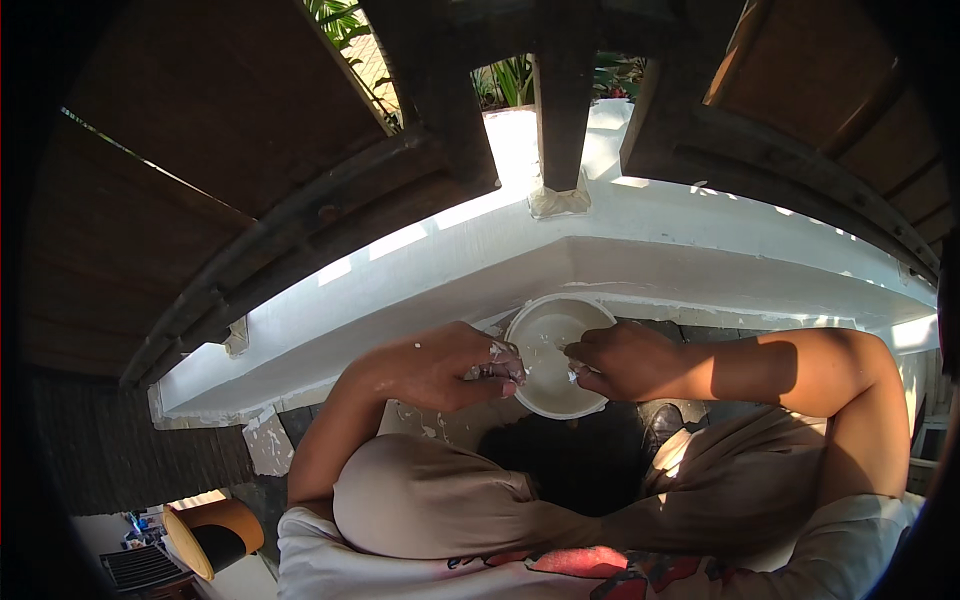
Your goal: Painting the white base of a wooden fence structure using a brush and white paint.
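Note:
A round white plastic bucket stands on the floor between my knees and the low painted wall. It shows a pale, off-white inside with small flecks. My left hand is over the bucket's left rim, its curled fingers smeared with white material. Opposite it, my right hand reaches over the right rim, thumb and fingers drawn together, with small white bits at the fingertips. Whether either hand holds something is too small to tell. The two hands are apart.
A low white wall curves in front, beneath a dark wooden structure with posts. Paint-spotted sheeting lies at the left. A black shoe is near the bucket's right side. An orange and black round container stands at the lower left.

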### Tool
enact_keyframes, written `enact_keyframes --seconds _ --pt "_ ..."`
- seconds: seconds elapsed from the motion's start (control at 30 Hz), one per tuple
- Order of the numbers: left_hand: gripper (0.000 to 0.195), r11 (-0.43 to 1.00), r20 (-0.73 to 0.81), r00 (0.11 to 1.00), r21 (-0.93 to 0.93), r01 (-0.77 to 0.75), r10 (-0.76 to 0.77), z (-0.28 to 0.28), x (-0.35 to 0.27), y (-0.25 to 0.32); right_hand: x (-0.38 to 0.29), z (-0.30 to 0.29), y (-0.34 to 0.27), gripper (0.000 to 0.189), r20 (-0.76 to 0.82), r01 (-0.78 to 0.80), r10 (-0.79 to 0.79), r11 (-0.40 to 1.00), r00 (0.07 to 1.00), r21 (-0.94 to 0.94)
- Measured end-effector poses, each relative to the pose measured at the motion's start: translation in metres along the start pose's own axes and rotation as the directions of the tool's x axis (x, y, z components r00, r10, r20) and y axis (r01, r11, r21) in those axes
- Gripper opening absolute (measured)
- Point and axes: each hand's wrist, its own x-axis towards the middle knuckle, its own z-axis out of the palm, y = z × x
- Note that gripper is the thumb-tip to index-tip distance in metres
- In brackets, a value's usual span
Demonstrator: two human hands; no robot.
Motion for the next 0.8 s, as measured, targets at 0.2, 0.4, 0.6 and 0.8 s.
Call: enact_keyframes --seconds 0.2,0.4,0.6,0.8 --pt "0.021 0.994 0.11 0.991 -0.067 0.089 -0.081 0.0 0.003 -0.001 0.014 0.053 0.031 0.019 0.325 -0.048 0.071 0.996 0.943 -0.08" --pt "0.025 0.98 0.207 0.964 -0.069 0.187 -0.169 -0.002 0.01 -0.008 0.011 0.049 0.032 0.013 0.274 0.03 -0.009 0.997 0.962 -0.071" --pt "0.021 0.995 0.115 0.993 -0.097 0.034 -0.023 0.005 0.016 -0.026 0.008 0.032 0.023 0.017 0.24 0.072 -0.07 0.997 0.968 0.0" --pt "0.02 0.985 0.148 0.983 -0.113 0.128 -0.111 0.005 0.031 -0.024 -0.018 0.007 0.025 0.02 0.004 0.024 -0.024 0.99 1.0 0.138"
